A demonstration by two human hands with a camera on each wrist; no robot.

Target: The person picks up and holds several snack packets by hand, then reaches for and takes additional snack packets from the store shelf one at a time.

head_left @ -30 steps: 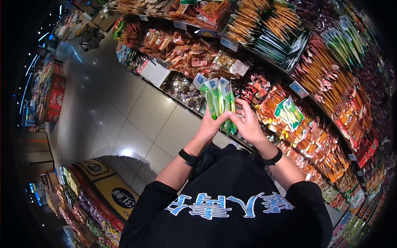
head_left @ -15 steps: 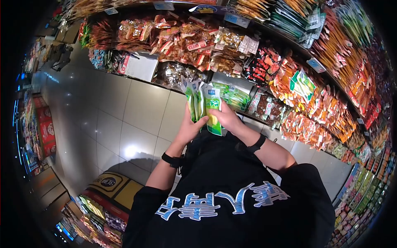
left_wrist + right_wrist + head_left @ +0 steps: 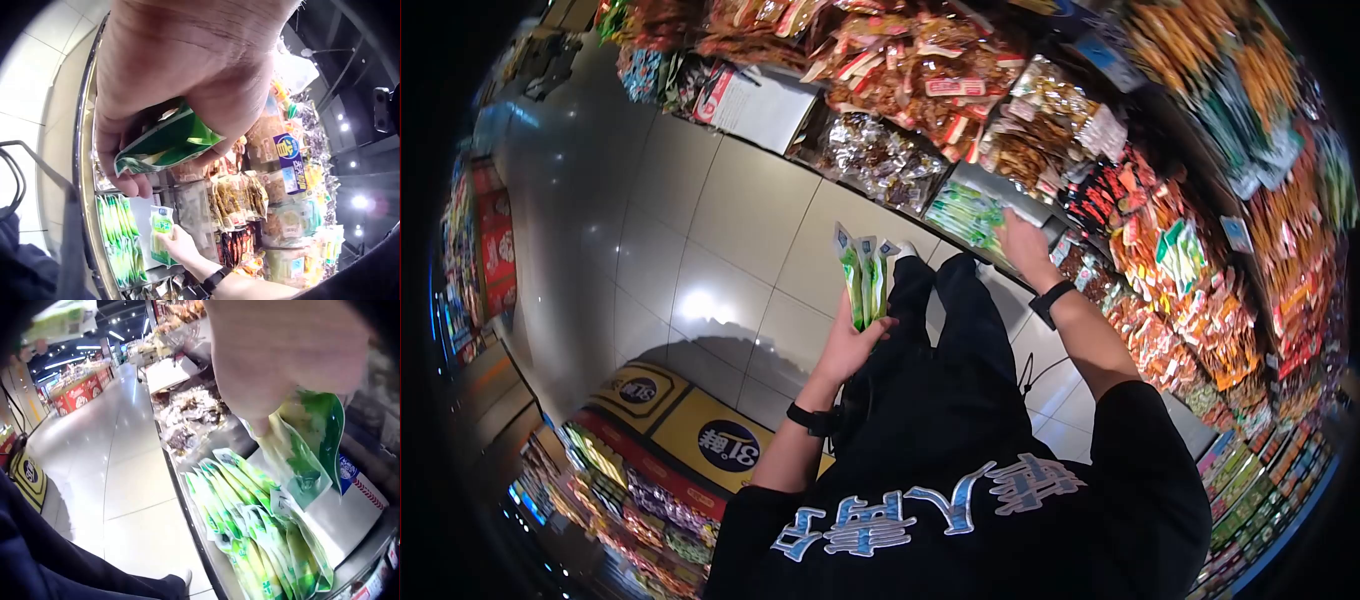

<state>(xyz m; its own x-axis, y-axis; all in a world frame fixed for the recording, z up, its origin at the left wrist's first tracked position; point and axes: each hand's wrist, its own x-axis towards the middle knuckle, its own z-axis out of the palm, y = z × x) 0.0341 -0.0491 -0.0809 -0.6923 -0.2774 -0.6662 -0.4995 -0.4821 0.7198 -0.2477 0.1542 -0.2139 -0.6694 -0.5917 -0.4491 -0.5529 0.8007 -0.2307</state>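
Note:
My left hand [image 3: 850, 345] grips several slim green snack packets [image 3: 864, 280] by their lower ends, fanned upright over the floor. In the left wrist view, the fingers of that hand curl around a green packet [image 3: 172, 142]. Down at the low shelf, my right hand [image 3: 1025, 246] pinches one green packet [image 3: 161, 230] between thumb and fingers. The right wrist view has this packet [image 3: 306, 453] just above a grey compartment. Beside it, rows of matching green packets [image 3: 256, 531] lie side by side in the same compartment.
Left of the green packets is a bin of shiny wrapped snacks [image 3: 875, 160], then a white box [image 3: 765, 110]. Tiers of red and orange snack bags [image 3: 1180, 290] rise on the right. Tiled floor [image 3: 730, 210] runs along the shelf edge; a yellow-and-red display [image 3: 715, 430] stands behind.
The hands, earlier together at the packets, have parted. My left hand keeps the bunch, while the right has moved out to the right and down to the shelf compartment with one packet.

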